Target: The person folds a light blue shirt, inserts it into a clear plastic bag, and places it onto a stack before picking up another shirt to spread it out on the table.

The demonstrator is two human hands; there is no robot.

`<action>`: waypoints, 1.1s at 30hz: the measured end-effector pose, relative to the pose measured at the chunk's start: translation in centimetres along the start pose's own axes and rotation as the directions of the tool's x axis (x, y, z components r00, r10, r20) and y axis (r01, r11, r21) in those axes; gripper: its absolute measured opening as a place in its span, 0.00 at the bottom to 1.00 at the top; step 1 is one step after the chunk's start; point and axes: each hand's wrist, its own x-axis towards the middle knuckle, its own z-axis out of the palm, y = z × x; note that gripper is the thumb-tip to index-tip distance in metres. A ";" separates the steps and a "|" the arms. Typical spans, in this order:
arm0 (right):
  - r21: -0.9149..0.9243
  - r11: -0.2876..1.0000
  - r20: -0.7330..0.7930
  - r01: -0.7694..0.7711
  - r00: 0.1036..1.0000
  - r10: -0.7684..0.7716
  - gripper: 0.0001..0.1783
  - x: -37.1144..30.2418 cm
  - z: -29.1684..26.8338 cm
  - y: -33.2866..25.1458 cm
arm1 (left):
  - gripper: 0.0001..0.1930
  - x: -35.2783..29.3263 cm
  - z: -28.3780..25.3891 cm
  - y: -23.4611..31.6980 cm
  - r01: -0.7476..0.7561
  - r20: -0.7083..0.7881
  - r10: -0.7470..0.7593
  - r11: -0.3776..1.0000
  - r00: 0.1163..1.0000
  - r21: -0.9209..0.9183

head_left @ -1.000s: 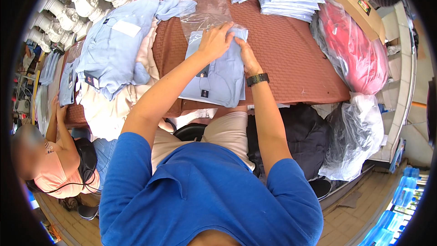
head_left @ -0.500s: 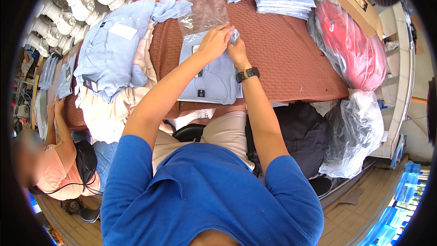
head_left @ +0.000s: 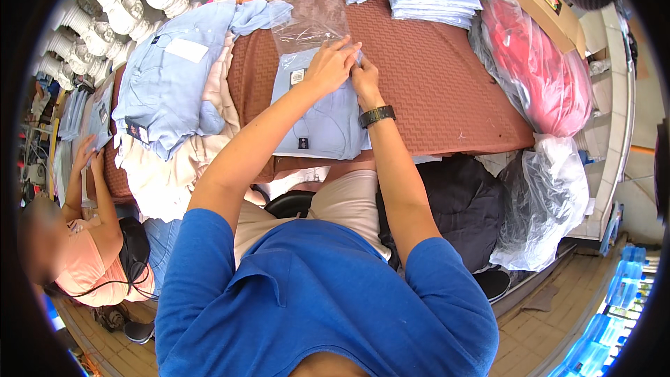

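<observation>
While both hands meet over the shirt [head_left: 328,126], look at it from the head view: pale blue, folded flat, lying on the brown worktop [head_left: 433,91] right in front of the person, clear bag [head_left: 310,31] spreading out beyond its far edge. Whether the shirt sits inside that plastic or on top, I can't tell from here.

Left hand [head_left: 329,68] first! It lies across the upper part, fingers stretched out, close together, reaching for the far right corner. And the right hand [head_left: 366,84] is just there, at that same corner, fingers curled in; pinching the edge or only pressing against it, I can't tell, the tips are hidden.

Now, how would it handle? Light, I'd say, and soft; cloth like that should sag and lose its folds if lifted by one corner. The plastic looks thin, slick, easily creased, likely to slide on the cloth. Nothing looks fragile, though a tag [head_left: 297,76] could snag. Best hold, to my eye: both side edges, palms flat underneath, keeping the folds square. For the plastic, a light pinch at a corner, off to the side of the shirt.
</observation>
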 end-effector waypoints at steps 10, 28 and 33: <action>0.396 0.902 0.064 -0.174 0.985 0.161 0.18 2.3 -1.9 3.0 | 0.19 -1.0 0.5 0.2 0.063 0.160 -0.074 0.995 0.984 0.072; 0.262 0.958 -0.212 -0.121 0.961 0.179 0.20 1.7 -1.9 2.9 | 0.19 -3.6 -0.5 -0.7 -0.008 0.257 0.000 1.000 0.966 0.029; 0.143 0.988 -0.121 0.062 0.992 -0.045 0.18 -0.4 -1.5 1.8 | 0.19 -5.4 -0.2 -2.2 -0.071 0.130 0.065 0.996 0.989 0.045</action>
